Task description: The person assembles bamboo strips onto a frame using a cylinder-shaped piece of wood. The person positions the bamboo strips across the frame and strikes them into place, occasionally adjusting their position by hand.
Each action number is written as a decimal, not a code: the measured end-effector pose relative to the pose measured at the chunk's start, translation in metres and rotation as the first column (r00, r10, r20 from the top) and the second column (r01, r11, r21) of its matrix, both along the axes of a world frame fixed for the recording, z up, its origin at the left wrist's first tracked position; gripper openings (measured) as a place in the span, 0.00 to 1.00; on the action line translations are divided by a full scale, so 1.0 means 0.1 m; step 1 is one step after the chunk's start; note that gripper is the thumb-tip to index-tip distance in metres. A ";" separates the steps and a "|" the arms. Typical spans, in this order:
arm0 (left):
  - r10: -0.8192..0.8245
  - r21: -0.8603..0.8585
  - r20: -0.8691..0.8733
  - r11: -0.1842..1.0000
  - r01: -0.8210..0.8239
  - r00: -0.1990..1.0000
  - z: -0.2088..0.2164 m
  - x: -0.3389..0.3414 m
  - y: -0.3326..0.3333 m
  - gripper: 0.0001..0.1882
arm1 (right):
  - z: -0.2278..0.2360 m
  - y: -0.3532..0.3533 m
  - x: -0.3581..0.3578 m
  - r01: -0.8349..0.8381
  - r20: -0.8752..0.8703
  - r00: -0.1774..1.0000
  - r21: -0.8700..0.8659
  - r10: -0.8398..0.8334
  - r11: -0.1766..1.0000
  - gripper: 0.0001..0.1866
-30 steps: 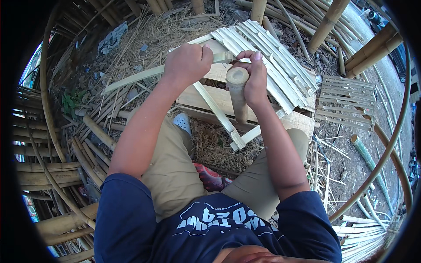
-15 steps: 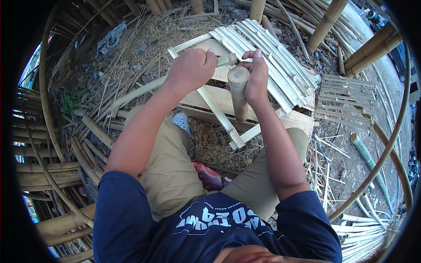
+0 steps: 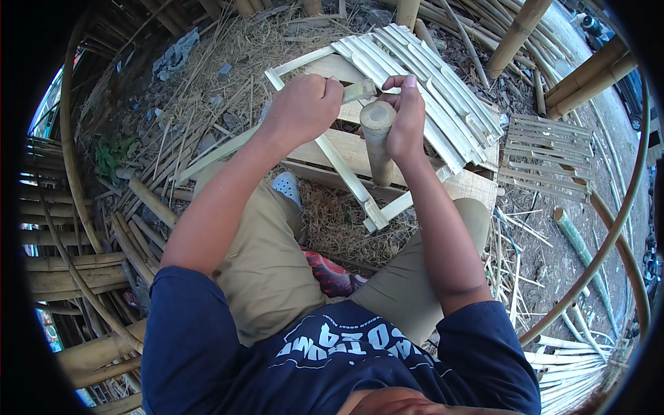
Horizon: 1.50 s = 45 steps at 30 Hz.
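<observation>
My left hand [image 3: 308, 107] is closed round a pale bamboo strip [image 3: 221, 153]. The strip's squared end pokes out past my knuckles, and its long tail slants down to the left under my forearm. My right hand [image 3: 407, 117] wraps the side of a short, thick bamboo piece [image 3: 378, 149], whose round cut end faces up. Its upper fingers bend toward the strip's end; whether they touch it I cannot tell. Below my hands lies a frame of bamboo strips [image 3: 349, 180]. Beyond my right hand, several slats [image 3: 429, 90] lie side by side on a low wooden bench [image 3: 474, 190].
A finished-looking slatted panel [image 3: 546, 155] rests on the ground at right, near a green bamboo pole [image 3: 584, 256]. Bamboo poles [image 3: 152, 204] and scraps lie at left. A curved pole [image 3: 622, 228] arcs along the right side. Bundled strips [image 3: 567, 370] spread at lower right.
Both hands keep their hold with hardly any movement. The strip's end and the slats sit slightly differently in view.
</observation>
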<state>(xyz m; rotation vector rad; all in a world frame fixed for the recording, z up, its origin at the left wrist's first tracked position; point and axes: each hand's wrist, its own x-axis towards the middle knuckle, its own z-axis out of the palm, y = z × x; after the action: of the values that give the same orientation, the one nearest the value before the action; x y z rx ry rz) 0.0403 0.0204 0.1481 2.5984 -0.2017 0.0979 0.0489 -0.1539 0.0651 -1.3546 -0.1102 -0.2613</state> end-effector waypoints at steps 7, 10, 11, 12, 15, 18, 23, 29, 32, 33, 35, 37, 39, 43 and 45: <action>-0.044 -0.055 0.025 0.997 0.045 0.999 -0.09 0.02 0.02 0.28 | 0.00 -0.01 -0.02 0.022 0.008 1.000 -0.017 -0.022 1.000 0.30; -0.073 -0.070 0.027 0.995 0.075 0.997 -0.07 0.01 0.00 0.28 | -0.01 -0.02 0.00 0.027 0.011 1.000 -0.011 -0.027 1.000 0.30; -0.098 -0.072 0.029 0.992 0.100 0.995 -0.06 0.00 0.00 0.28 | -0.02 -0.02 -0.01 0.028 0.012 1.000 -0.010 -0.028 1.000 0.30; -0.099 -0.072 0.029 0.992 0.100 0.995 -0.06 0.00 -0.01 0.28 | -0.02 -0.01 0.00 0.030 0.016 0.999 -0.016 -0.030 0.999 0.30; -0.075 -0.084 0.043 0.993 0.078 0.996 -0.07 0.03 -0.03 0.28 | -0.03 -0.01 0.02 0.034 0.009 0.999 0.001 -0.034 0.999 0.30; -0.051 -0.066 0.011 0.997 0.052 0.999 -0.06 0.04 -0.06 0.28 | -0.03 -0.03 0.03 0.028 -0.002 1.000 0.018 -0.028 0.999 0.30; -0.076 -0.051 -0.066 0.996 0.073 0.995 -0.11 0.19 0.05 0.24 | 0.04 0.02 -0.01 0.020 0.050 0.999 0.008 -0.020 1.000 0.31; -0.100 -0.320 -0.051 0.944 0.078 0.994 -0.23 0.33 0.16 0.25 | 0.24 0.11 -0.14 -0.334 0.023 0.939 -0.168 0.343 0.927 0.18; -0.034 -0.467 -0.235 0.881 -0.082 0.971 -0.08 0.18 0.05 0.29 | 0.19 0.12 -0.14 -0.349 0.104 0.922 -0.194 0.373 0.917 0.18; -0.031 -0.466 -0.235 0.881 -0.084 0.972 -0.05 0.21 0.11 0.29 | 0.20 0.15 -0.17 -0.323 0.143 0.926 -0.176 0.349 0.930 0.18; -0.443 -0.473 -0.314 0.840 0.266 0.840 0.02 0.30 0.27 0.27 | 0.22 0.16 -0.17 -0.289 0.118 0.942 -0.187 0.313 0.939 0.17; -0.453 -0.395 -0.048 0.827 0.400 0.890 -0.10 0.23 0.18 0.29 | 0.22 0.17 -0.18 -0.254 0.094 0.957 -0.200 0.276 0.946 0.17; -0.446 -0.249 0.274 0.823 0.511 0.852 -0.09 0.21 0.07 0.30 | 0.21 0.18 -0.21 -0.221 0.133 0.956 -0.259 0.261 0.940 0.17; -0.406 -0.185 0.389 0.845 0.502 0.827 -0.02 0.19 0.02 0.28 | 0.27 0.23 -0.27 -0.119 0.263 0.938 -0.369 0.226 0.922 0.15; -0.442 -0.067 0.455 0.849 0.524 0.773 0.00 0.20 0.07 0.25 | 0.32 0.20 -0.30 -0.079 0.293 0.931 -0.420 0.218 0.904 0.14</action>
<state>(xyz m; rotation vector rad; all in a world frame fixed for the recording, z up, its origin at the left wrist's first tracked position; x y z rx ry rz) 0.0607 0.0277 0.1485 2.2170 -0.9700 0.4735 0.0193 -0.1337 0.0975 -1.6918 -0.5811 -0.3490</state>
